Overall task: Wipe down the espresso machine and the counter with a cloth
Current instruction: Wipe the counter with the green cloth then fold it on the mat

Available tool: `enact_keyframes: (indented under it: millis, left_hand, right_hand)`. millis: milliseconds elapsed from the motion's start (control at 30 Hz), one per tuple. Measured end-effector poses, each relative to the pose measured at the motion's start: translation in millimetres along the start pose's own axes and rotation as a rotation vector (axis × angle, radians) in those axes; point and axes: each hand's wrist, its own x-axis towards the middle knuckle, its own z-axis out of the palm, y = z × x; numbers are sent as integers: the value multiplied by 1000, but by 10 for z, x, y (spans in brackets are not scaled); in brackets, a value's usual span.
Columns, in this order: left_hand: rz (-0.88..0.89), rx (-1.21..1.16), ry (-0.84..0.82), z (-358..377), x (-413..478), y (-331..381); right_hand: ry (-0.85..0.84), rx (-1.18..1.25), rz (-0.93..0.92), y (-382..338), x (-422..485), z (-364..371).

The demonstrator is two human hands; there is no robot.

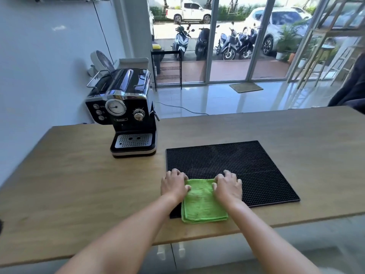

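A folded green cloth [202, 204] lies on the near left corner of a black rubber mat [237, 165] on the wooden counter [79, 184]. My left hand [173, 185] rests on the cloth's far left corner and my right hand [228, 186] on its far right corner, fingers curled onto the fabric. A black and chrome espresso machine [126, 113] stands upright at the counter's back left, well away from both hands, with its gauge, buttons and knob facing me.
A small white fan [101, 62] sits behind the machine by the wall. A dark garment [351, 89] lies past the counter's far right corner. Beyond the counter are a tiled floor, a black rack [167, 66] and glass doors.
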Motion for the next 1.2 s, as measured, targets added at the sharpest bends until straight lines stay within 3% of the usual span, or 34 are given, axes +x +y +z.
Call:
enact_keyframes:
  millis: [167,267,433,567,667,767,833,900,1000,1200]
  left_hand:
    - [94,-235,15,-43,-27,-124]
    - [22,-655,-63,-149,-105,-372]
    - [-142,-953,-20,-403,-250,-955]
    - [-289,-757,73,-593,-287,-1683]
    - [-346,-616,72,-659,-320,-2160]
    - [-333,-348,184,-676,-350,-2598]
    - [-302,-179,228,-664,-377,-2889]
    - [-305,-30,186,-648,-398,-3144]
    - [-369,94,90,-619,-445,-3524]
    - [-416,125,115,-560,-664,-4155]
  right_hand:
    - [150,244,40,-95,-79,-44]
    - [156,492,83,-352,-138,-116]
    - [92,633,27,-1018,-235,-127]
    - [-33,649,-39,-1687,-341,16]
    - [-29,357,-138,-2107,-461,154]
    - [17,174,-384,-2376,-665,290]
    - [-53,49,-572,-2475,-800,444]
    - [-131,-46,-632,-2508,-918,641]
    - [-119,-77,-545,-2490,-958,822]
    - [-101,-93,-134,-2506,-213,724]
